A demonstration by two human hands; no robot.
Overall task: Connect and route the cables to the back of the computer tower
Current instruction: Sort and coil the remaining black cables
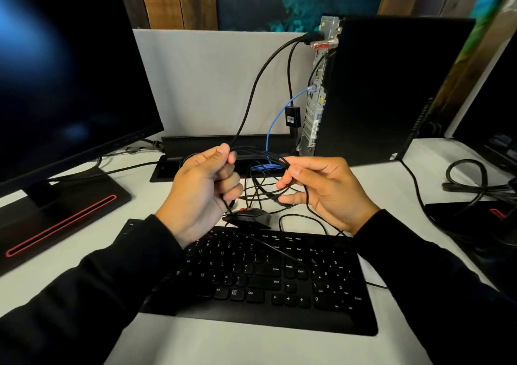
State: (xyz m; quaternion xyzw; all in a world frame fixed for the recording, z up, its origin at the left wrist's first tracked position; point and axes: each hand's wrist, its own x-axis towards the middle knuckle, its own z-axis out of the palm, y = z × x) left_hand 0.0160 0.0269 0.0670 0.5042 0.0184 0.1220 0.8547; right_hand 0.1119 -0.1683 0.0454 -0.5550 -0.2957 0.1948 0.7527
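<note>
Cables gathered between both hands ahead of routing

Cables: a bundle of thin black leads (258,155) is held stretched between the two hands, above the desk and in front of the tower's rear panel. The left hand (201,194) is curled into a fist around one end of the bundle, thumb pressed on top. The right hand (321,191) pinches the other end between thumb and forefinger, the remaining fingers loosely spread below. Held this way, the strands are judged to be drawn parallel so they can be tidied as one run rather than left tangled.

Below the hands, slack loops of the same black leads (263,191) lie on the white desk surface (251,348), beside a black mouse with a red wheel (249,216). Which lead belongs to which device cannot be told.

Behind, the black computer tower (391,90) stands upright with its grey metal rear panel (314,99) turned toward the hands, presumably for port access. Two thicker black cables (260,79) are already plugged in near the top; a blue network cable (270,129) is seated lower down and drops into the black desk cable tray (207,146). A small black adapter box (293,116) hangs beside the panel.

Nearer, a black full-size keyboard (265,275) sits under the forearms. A black monitor on a red-trimmed stand (64,79) occupies the left.
</note>
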